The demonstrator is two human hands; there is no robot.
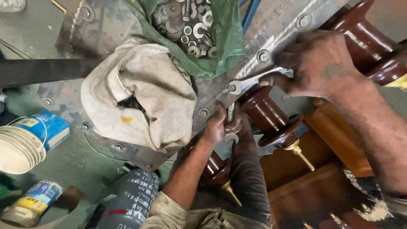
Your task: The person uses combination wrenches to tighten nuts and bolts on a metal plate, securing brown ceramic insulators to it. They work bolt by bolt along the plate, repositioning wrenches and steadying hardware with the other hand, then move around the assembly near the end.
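My right hand (pixel 322 63) grips the handle of a silver open-end wrench (pixel 254 79), whose jaw sits on a bolt (pixel 232 87) at the edge of a grey steel plate (pixel 271 25). My left hand (pixel 217 126) reaches under that edge, fingers closed on a second small wrench (pixel 231 136) held upright below the same bolt. A brown ribbed insulator (pixel 267 114) with a brass stud lies just right of both hands.
A green plastic bag (pixel 229 42) of washers and nuts and a dirty cloth sack (pixel 148 93) rest on the plate. Another brown insulator (pixel 369 42) lies top right. Paint cans (pixel 38 131) and a grey cylinder (pixel 131 199) stand lower left, brown panels (pixel 305 195) lower right.
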